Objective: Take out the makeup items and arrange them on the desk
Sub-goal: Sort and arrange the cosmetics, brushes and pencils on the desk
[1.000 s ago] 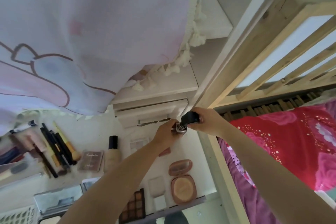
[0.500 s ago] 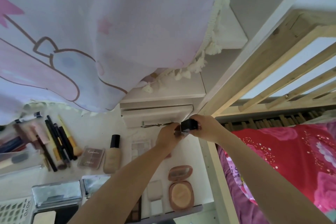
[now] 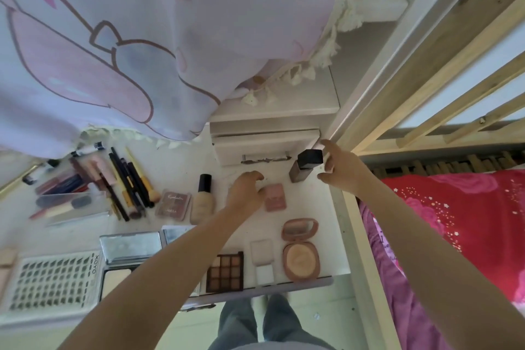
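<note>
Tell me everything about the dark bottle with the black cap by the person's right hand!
The bottle is square-sided with a boxy black cap on top and a brownish-grey body that looks like glass or hard plastic. The cap is on. It stands on the white desk, appearing tilted in this wide view, just in front of a small white drawer box. The right hand is open right beside it, fingers spread near the cap; whether they touch it is unclear. A pink compact lies nearby.

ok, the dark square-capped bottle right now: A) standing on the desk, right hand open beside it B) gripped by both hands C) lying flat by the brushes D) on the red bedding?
A: the dark square-capped bottle stands on the desk, the right hand open beside it, the left hand apart.
</note>
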`<state>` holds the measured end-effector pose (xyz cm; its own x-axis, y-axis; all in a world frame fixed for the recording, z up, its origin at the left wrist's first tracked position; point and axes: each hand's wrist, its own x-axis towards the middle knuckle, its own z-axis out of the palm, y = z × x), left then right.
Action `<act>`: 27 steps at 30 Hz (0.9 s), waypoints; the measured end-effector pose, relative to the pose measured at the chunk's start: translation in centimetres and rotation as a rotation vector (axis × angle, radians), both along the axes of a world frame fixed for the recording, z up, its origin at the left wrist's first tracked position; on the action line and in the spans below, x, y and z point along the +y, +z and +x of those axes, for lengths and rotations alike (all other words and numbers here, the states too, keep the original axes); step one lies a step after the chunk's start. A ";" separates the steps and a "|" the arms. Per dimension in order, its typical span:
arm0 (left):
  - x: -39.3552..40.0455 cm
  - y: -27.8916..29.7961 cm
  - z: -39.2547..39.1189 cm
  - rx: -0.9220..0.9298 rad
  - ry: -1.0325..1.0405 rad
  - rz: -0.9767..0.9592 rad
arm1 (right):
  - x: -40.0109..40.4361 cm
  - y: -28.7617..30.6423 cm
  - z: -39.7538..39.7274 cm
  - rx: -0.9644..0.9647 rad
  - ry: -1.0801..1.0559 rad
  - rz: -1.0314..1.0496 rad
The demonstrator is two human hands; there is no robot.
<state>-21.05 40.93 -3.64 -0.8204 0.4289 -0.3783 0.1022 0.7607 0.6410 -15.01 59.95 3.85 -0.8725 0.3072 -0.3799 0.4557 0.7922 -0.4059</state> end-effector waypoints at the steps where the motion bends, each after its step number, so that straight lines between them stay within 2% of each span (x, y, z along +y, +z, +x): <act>1: -0.9 -0.1 0.0 0.026 -0.021 -0.025 | -0.2 -0.4 0.9 0.062 -0.130 -0.007; 3: -2.5 -0.2 0.1 0.076 -0.063 -0.074 | -1.3 -1.4 2.6 0.139 -0.405 -0.022; 4: -3.2 -0.2 0.2 0.100 -0.074 -0.095 | -2.3 -1.9 3.1 0.112 -0.444 -0.027; 8: -5.0 0.2 0.9 0.232 -0.085 -0.204 | -7.3 -4.3 1.9 -0.060 -0.059 0.018; 12: -6.1 0.8 1.1 0.252 -0.085 -0.209 | -9.9 -6.4 -1.5 -0.185 0.221 0.191; 16: -7.4 1.3 0.9 0.200 -0.061 -0.160 | -10.2 -7.2 -2.8 -0.250 0.335 0.264; 19: -8.0 1.8 0.7 0.127 -0.018 -0.101 | -9.6 -6.6 -2.7 -0.223 0.377 0.169; 23: -8.2 3.2 0.4 -0.073 0.106 0.127 | -8.8 -3.0 -1.8 -0.098 0.361 -0.105; 26: -7.6 6.1 -0.1 -0.466 0.267 0.568 | -8.4 1.6 -1.0 0.079 0.320 -0.247; 27: -7.3 7.3 -0.3 -0.569 0.264 0.696 | -8.3 3.1 -0.7 0.137 0.316 -0.276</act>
